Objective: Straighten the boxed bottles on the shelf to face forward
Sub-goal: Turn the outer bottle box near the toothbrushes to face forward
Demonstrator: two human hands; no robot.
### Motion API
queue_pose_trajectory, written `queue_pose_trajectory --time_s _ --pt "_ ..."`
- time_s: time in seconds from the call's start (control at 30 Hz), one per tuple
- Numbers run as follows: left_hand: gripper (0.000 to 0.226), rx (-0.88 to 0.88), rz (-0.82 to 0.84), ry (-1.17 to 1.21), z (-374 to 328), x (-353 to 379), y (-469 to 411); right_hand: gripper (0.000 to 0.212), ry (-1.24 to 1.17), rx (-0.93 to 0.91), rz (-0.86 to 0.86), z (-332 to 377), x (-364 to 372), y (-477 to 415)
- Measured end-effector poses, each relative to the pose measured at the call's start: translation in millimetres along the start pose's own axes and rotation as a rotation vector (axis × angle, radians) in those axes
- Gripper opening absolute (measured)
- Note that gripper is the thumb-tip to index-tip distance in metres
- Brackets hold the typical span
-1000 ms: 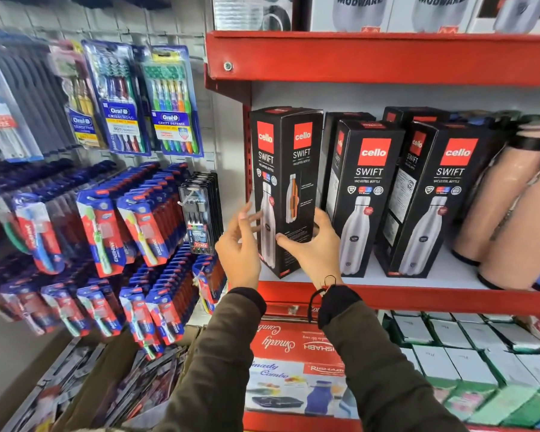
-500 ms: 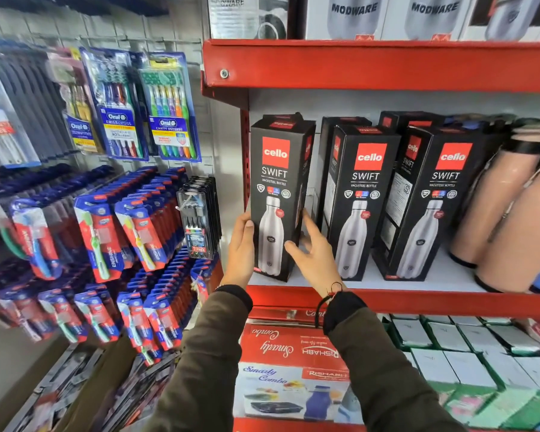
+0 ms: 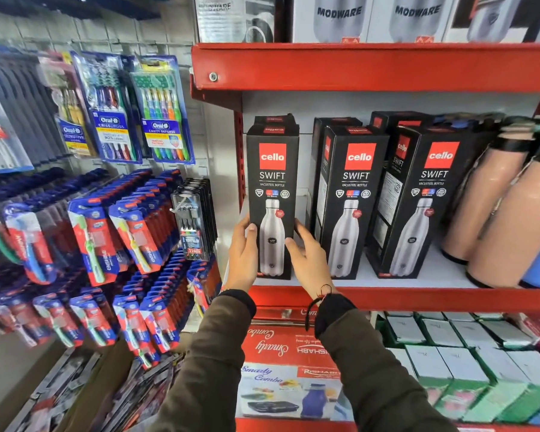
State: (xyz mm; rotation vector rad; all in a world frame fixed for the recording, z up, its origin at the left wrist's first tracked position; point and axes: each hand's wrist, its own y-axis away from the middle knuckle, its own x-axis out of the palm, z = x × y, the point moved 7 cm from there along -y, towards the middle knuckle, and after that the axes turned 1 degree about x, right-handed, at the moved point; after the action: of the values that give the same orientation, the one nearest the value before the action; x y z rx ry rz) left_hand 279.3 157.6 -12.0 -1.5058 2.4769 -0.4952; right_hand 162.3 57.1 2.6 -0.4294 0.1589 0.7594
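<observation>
Three black Cello Swift bottle boxes stand in the front row on the white shelf [image 3: 424, 272] with its red edge. The leftmost box [image 3: 272, 169] stands upright with its front panel facing me. My left hand [image 3: 243, 254] is pressed on its left side and my right hand [image 3: 309, 260] on its right side, gripping its lower half between them. The middle box [image 3: 354, 194] and the right box [image 3: 424, 201] stand slightly turned, each showing a side panel. More black boxes stand behind them.
Peach-coloured bottles [image 3: 505, 213] stand at the shelf's right end. Modware boxes [image 3: 340, 17] fill the shelf above. Toothbrush packs [image 3: 131, 232] hang on the grid wall to the left. Below lie a red combo box [image 3: 281, 369] and several green-and-white boxes [image 3: 468, 366].
The leftmost box has been turned from corner-on to front-facing and set back on the shelf at its left end. Both hands have stayed on its sides.
</observation>
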Motion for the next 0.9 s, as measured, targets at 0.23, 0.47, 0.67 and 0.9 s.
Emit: queue_pose_trajectory --time_s 0.23,0.47,0.67,0.9 --pt "0.038 -0.058 -0.015 0.014 -3.1 -4.9 8.1 0.044 -0.017 0.045 -0.023 3.9 -2.1 7.0" --pt "0.038 -0.099 -0.033 0.055 0.5 -11.4 23.2 0.049 -0.083 0.078 -0.020 -4.6 -6.3 16.9" --pt "0.047 -0.072 -0.036 0.067 -2.0 -16.3 35.6 0.045 -0.110 0.068 -0.013 -1.0 -12.0 27.7" --pt "0.039 -0.056 -0.037 0.025 -6.3 -17.5 42.1 0.045 -0.107 0.085 -0.018 -4.4 -10.6 28.6"
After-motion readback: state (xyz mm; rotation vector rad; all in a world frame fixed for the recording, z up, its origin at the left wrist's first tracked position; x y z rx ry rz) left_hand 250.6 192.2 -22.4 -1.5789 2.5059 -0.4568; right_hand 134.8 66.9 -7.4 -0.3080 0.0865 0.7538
